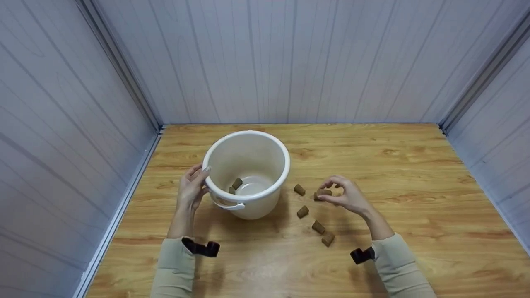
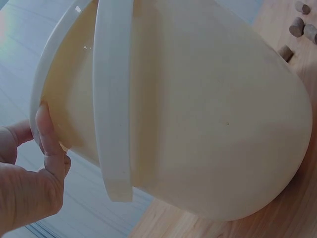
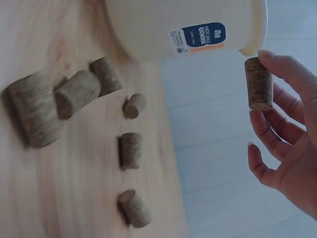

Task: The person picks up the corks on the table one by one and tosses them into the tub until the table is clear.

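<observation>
A white plastic bucket (image 1: pixel 256 203) stands upright on the wooden tabletop. My left hand (image 1: pixel 191 189) grips its rim at the left side, the thumb over the edge, as the left wrist view shows with the bucket wall (image 2: pixel 213 109). My right hand (image 1: pixel 348 196) pinches a tapered cork stopper (image 3: pixel 259 84) between thumb and fingertips, held above the table in the right wrist view. Inside the bucket lie cork stoppers (image 1: pixel 237 183). Several more, such as this cork stopper (image 1: pixel 302 212), lie loose between the bucket and my right hand.
A swing handle (image 1: pixel 227 205) hangs at the bucket's near left side. A printed label (image 3: pixel 204 36) is stuck on its wall. Pale panels, including the back wall (image 1: pixel 273 62), enclose the wooden table (image 1: pixel 393 157) on the left, back and right.
</observation>
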